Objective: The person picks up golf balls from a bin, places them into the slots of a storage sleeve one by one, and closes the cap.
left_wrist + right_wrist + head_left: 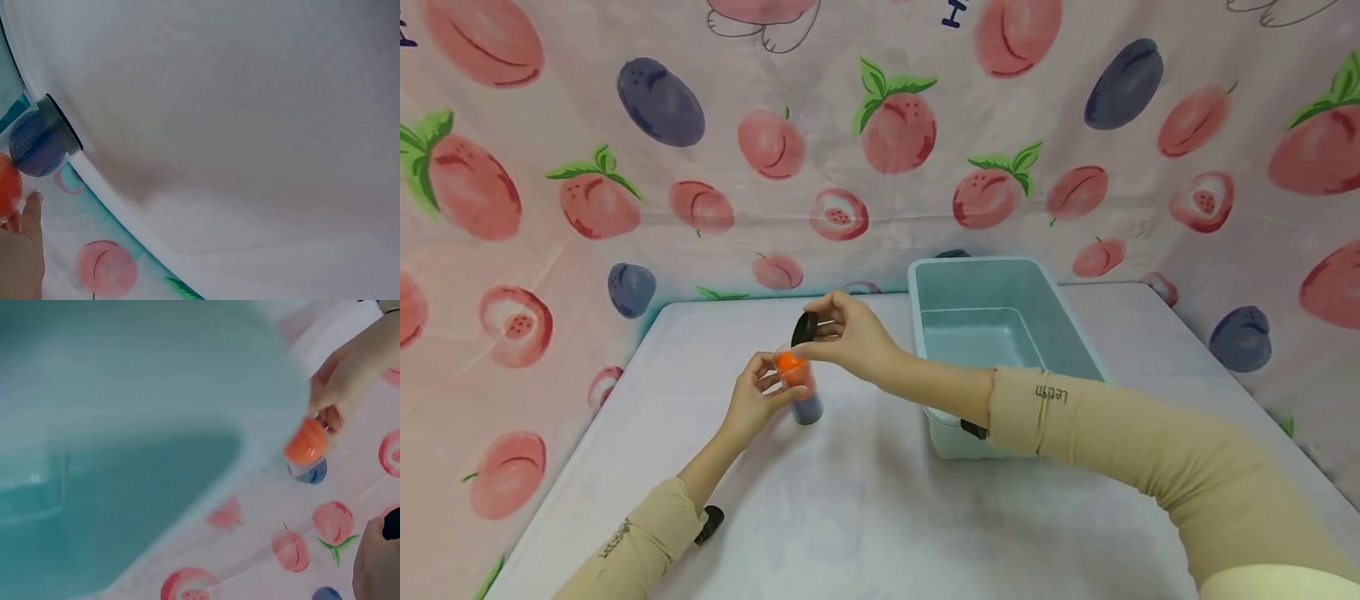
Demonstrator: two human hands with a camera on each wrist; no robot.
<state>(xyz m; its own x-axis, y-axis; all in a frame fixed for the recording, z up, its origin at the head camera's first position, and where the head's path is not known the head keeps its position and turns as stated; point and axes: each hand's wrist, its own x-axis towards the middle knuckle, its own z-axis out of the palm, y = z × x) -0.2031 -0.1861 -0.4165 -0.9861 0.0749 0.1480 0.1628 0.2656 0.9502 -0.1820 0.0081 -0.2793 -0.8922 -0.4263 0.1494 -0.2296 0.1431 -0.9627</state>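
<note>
My left hand (760,396) grips a clear cylindrical container (807,410) around its upper part, thumb on one side and fingers on the other. Inside are orange balls (790,364), with a dark blue ball (37,145) at the bottom end. The container stands upright or slightly tilted, its base at or near the tabletop. My right hand (859,337) pinches a round black lid (804,330) just above the container's top, tilted on edge. In the right wrist view, the lid (392,524) shows at the right edge, apart from the container.
A light blue-green plastic bin (936,437) stands on the white-covered table (850,517) to the right, partly behind my right forearm. A fruit-patterned cloth (820,108) hangs behind and beside the table. Black wrist devices (710,525) show at the sleeve cuffs.
</note>
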